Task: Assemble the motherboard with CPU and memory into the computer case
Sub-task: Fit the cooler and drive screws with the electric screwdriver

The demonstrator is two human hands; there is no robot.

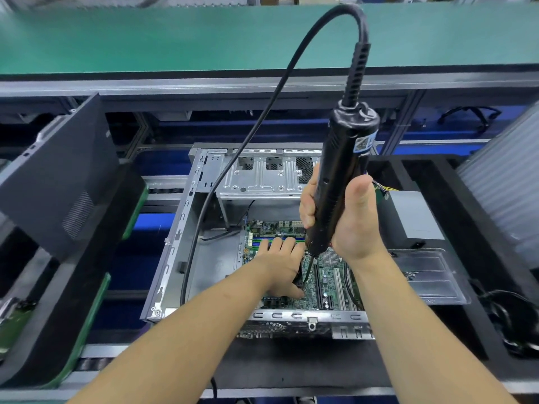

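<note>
Head view. Workbench surface is seen as a black foam pad (291, 365) on a conveyor frame, with a green belt (175, 39) running across the far side behind a grey rail. A dark side panel (58, 176) is leaned at the left, and a ribbed grey panel (507, 176) stands at the right edge. A grey power supply (414, 217) and a clear plastic tray (428, 275) are set just beside the case on its right.

The computer case (175, 252) lies open side up in the middle of the pad. Its metal walls rise on all sides of the board; bare case floor is left open to the left of the board, while the right side is crowded by the forearm.

The motherboard (326, 275) is seated flat inside the case, towards its right and near half. Green board, black and white expansion slots and blue and green memory slots are visible; the processor area is hidden by the hands.

The left hand (280, 266) is laid on the board with fingers extended over the memory slots, the thumb beside the driver tip. The right hand (347, 220) is wrapped around a black electric screwdriver (341, 170), held nearly upright, its bit lowered to the board by the left thumb. A black cable (262, 118) loops from its top down into the case.
</note>
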